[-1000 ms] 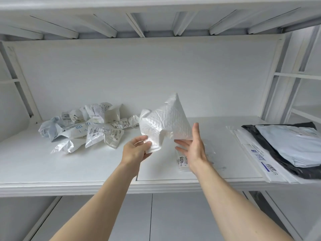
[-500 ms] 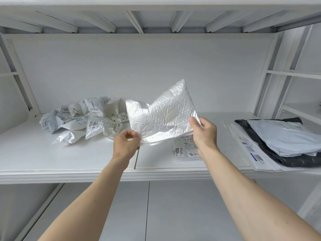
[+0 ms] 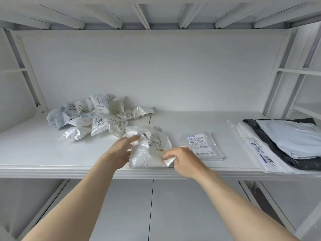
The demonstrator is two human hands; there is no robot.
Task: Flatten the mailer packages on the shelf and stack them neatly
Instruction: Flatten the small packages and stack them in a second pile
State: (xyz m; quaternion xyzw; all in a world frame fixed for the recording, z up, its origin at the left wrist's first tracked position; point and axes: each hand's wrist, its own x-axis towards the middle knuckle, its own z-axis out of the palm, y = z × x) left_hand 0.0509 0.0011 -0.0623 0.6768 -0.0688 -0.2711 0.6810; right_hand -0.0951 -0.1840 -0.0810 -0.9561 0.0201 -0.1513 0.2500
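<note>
A crinkled white mailer (image 3: 148, 150) lies on the white shelf (image 3: 34, 153) near the front edge, label side up. My left hand (image 3: 121, 152) rests on its left side with the fingers stretched out across it. My right hand (image 3: 182, 159) pinches the mailer's lower right corner. Just to the right lies a small flat stack of clear mailers (image 3: 201, 145) with a printed label on top. A heap of crumpled mailers (image 3: 93, 119) sits at the back left of the shelf.
At the right end of the shelf lies a larger flat stack (image 3: 281, 145) of white, black and pale blue mailers, overhanging the front edge. The shelf's back wall and upright posts close in the space. A lower shelf shows below.
The mailer was held up in the air between both hands; now it lies on the shelf with its label up, my left hand flat on it and my right hand at its corner.
</note>
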